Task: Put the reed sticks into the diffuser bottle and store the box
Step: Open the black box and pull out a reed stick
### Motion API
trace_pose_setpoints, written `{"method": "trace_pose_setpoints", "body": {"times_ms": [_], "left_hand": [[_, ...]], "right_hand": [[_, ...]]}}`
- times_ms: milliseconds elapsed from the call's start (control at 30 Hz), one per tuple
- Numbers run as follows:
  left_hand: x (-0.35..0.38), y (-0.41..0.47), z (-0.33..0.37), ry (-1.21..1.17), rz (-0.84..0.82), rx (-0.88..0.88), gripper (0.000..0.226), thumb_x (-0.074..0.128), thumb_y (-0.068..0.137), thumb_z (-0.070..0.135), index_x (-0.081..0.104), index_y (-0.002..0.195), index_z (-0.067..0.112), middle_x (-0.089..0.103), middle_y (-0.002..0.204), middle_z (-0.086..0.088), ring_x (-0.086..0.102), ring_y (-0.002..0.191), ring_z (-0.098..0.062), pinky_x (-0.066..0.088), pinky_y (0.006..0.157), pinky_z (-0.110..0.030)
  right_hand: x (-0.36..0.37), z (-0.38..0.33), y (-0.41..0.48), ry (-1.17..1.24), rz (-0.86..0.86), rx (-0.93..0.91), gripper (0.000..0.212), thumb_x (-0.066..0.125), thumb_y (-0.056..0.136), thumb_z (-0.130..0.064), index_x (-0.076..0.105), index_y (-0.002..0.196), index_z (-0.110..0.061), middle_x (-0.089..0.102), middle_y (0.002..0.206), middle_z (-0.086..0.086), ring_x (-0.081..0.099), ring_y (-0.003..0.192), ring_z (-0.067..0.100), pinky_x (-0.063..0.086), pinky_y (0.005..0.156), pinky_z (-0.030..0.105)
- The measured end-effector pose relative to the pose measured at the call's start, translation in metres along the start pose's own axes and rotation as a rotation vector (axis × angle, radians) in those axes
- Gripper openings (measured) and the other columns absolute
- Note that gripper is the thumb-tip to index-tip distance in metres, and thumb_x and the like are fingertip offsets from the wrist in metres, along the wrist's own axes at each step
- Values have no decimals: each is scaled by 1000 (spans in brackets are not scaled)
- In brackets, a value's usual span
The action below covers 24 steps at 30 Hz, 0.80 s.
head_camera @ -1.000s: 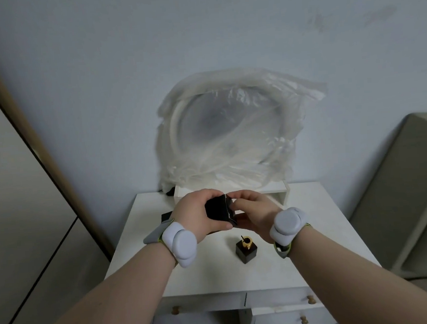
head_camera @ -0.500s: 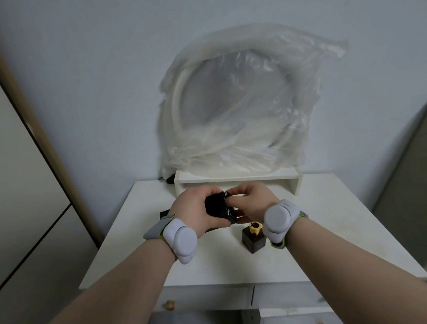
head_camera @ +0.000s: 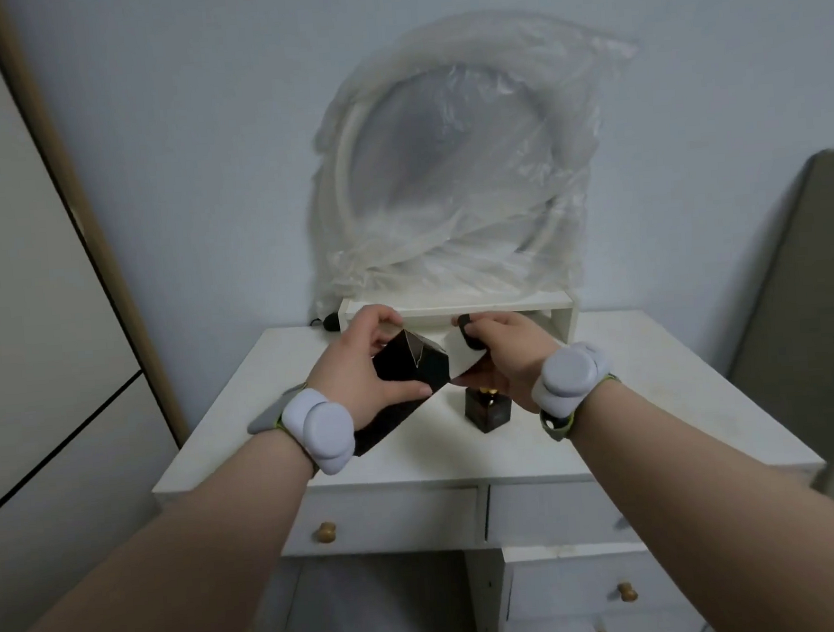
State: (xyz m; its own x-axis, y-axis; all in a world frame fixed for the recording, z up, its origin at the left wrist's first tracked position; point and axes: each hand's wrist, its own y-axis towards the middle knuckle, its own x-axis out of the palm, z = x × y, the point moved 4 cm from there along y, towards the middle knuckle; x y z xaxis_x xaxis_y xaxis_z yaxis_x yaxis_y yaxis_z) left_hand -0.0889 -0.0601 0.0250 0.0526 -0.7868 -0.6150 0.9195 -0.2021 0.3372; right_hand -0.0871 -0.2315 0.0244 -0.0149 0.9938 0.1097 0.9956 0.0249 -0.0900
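Box opened, reeds wanted!
The long black cardboard box (head_camera: 409, 373) is gripped tilted by the left hand (head_camera: 359, 364); something small and dark is pinched by the right hand (head_camera: 504, 351) above the square dark glass diffuser bottle (head_camera: 486, 409) on the white bench (head_camera: 657, 397), probably for reaching the sticks.

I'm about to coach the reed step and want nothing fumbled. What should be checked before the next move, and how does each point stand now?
1. Box held firmly: ok, the left hand grips it above the table.
2. Box end open: ok, the flaps stand apart.
3. Contents out: cannot tell; the right hand pinches a small dark item, unclear whether it is the reeds.
4. Diffuser bottle upright: ok, standing on the table below the right hand.
5. Bottle neck open: cannot tell, the hand partly hides it.
6. Storage spot free: cannot tell, the hands cover the shelf opening.
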Motion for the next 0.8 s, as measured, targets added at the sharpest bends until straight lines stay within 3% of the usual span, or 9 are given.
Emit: {"method": "trace_pose_setpoints", "body": {"times_ms": [67,133,267,367,467,567,700,800], "left_hand": [[-2,-9,5,-6,18,33,63,85,57,24,37,93,44,56,100,7,55,89,-9,41,74,-15],[-3,-16,8,-14,19,61,57,83,60,24,37,87,45,53,100,7,56,93,-15,48,79,-27],[-5,-25,15,-64,6,96,45,80,63,27,47,89,43,55,104,8,54,100,-16,52,88,-44],[-7,-29,18,-55,10,114,45,78,64,32,52,98,45,56,112,9,53,105,-14,49,94,-42],[-9,-32,19,-48,12,107,61,80,65,29,51,116,44,54,123,10,50,112,-14,46,100,-40],[-10,-33,19,-21,26,78,72,82,63,28,46,125,41,51,127,8,50,114,-14,45,101,-39],[-11,-33,23,3,61,74,78,83,61,25,45,129,34,49,118,12,50,115,-14,43,102,-37],[-11,-32,25,40,82,74,80,84,60,25,45,129,32,51,120,10,50,116,-13,42,102,-33]], "right_hand": [[-2,3,-7,38,35,-13,22,42,94,-3,61,104,-5,58,98,14,62,82,25,59,64,35],[-5,7,-10,25,79,-38,31,47,93,-4,53,123,-8,55,109,15,62,87,28,59,70,38],[-2,14,-16,-141,121,-124,38,53,89,-8,49,127,-10,55,89,8,63,69,19,58,76,32],[-3,12,-21,-483,244,-246,35,60,82,-21,53,116,-20,55,106,2,60,84,17,54,73,31],[-4,4,-27,-702,287,-404,27,62,79,-21,57,105,-24,48,105,-1,51,94,17,47,81,32],[0,-1,-35,-761,226,-527,26,61,79,-12,62,102,-22,49,100,-2,49,91,15,37,77,23],[8,-3,-44,-749,155,-636,31,54,82,-2,68,103,-19,47,89,-12,48,92,11,37,85,21],[10,0,-49,-716,142,-666,32,52,83,-1,69,102,-20,50,92,-13,49,94,7,37,81,15]]}}
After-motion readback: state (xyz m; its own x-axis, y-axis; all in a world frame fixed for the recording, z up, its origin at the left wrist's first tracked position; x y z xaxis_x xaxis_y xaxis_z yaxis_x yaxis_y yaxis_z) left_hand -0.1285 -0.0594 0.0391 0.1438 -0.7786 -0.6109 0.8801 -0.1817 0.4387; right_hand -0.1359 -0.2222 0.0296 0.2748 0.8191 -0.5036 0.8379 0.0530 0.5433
